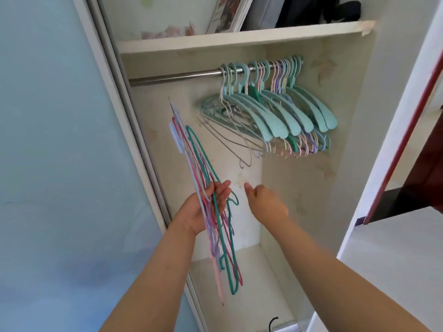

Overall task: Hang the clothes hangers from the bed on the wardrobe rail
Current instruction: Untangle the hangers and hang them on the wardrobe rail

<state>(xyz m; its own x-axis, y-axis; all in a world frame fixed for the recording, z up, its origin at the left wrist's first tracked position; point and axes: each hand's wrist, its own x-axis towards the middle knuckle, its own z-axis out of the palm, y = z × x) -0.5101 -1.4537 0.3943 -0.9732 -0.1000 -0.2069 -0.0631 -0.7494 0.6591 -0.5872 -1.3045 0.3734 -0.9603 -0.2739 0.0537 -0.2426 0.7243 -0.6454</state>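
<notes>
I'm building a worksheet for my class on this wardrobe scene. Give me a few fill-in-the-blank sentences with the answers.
1. The bundle of thin hangers is held in the ____ hand.
2. The right hand holds ____.
3. The hung hangers crowd the ____ end of the rail.
4. A ____ runs right above the rail.

Answers: left; nothing; right; shelf

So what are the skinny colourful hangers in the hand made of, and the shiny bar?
The thin hangers in the left hand look like wire with a matte coloured coating, probably plastic or rubber. The rail looks like polished metal: silvery, with bright reflections.
</notes>
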